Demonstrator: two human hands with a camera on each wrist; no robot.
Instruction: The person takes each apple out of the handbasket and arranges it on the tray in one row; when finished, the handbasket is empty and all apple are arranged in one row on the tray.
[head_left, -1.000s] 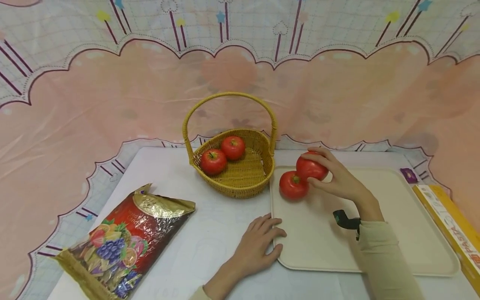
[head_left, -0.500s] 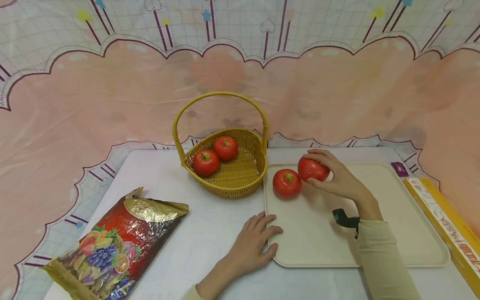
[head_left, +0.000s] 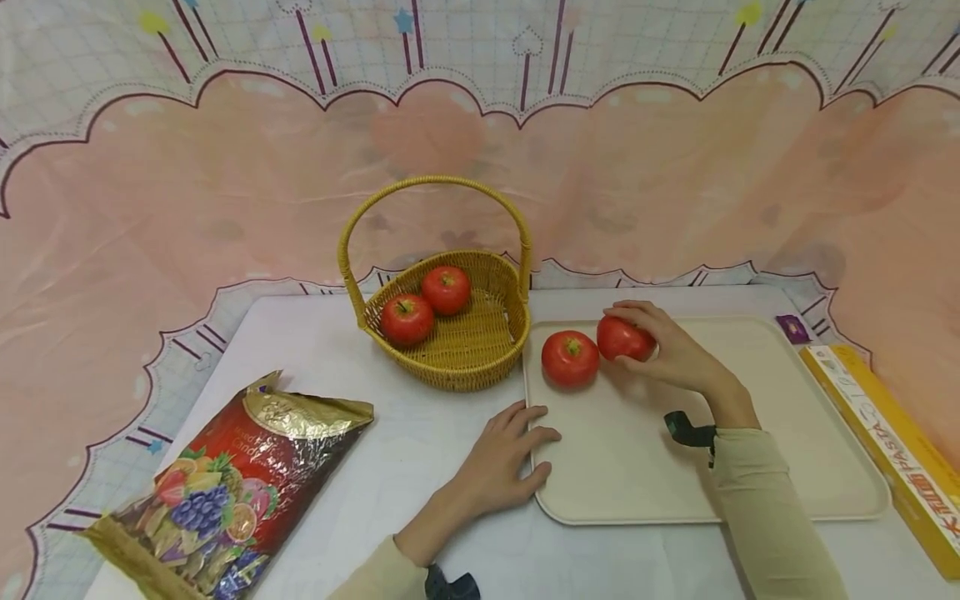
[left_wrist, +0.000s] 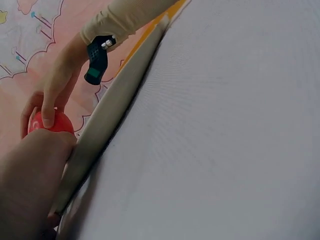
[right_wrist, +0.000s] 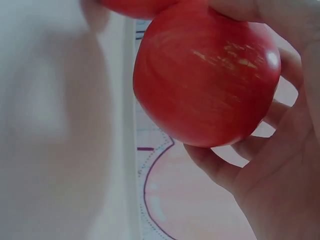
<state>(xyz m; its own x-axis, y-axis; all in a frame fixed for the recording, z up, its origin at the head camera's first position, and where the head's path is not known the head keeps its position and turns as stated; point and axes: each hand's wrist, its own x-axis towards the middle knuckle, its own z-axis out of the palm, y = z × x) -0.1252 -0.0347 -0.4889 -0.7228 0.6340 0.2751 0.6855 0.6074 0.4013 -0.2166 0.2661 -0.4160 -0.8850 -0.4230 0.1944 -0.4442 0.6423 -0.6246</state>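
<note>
My right hand (head_left: 678, 354) grips a red apple (head_left: 622, 337) at the tray's back left; I cannot tell whether this apple touches the tray. In the right wrist view the streaked apple (right_wrist: 207, 80) sits between curled fingers and thumb. Just left of it, another red apple (head_left: 570, 359) lies on the beige tray (head_left: 645, 467). My left hand (head_left: 498, 462) rests at the tray's left rim, fingers spread loosely and fingertips over the edge. In the left wrist view the hand's back (left_wrist: 32, 175) hides most of its fingers.
A yellow wicker basket (head_left: 468, 379) with a tall handle holds two red apples (head_left: 426, 304), left of the tray. A candy bag (head_left: 232, 483) lies at front left. A yellow pasta box (head_left: 885, 450) and a small purple packet (head_left: 792, 328) border the tray's right side.
My right hand has lowered its apple and shifted it slightly right, away from overlapping the apple beside it. The left hand stays at the rim. The head view has shifted a little.
</note>
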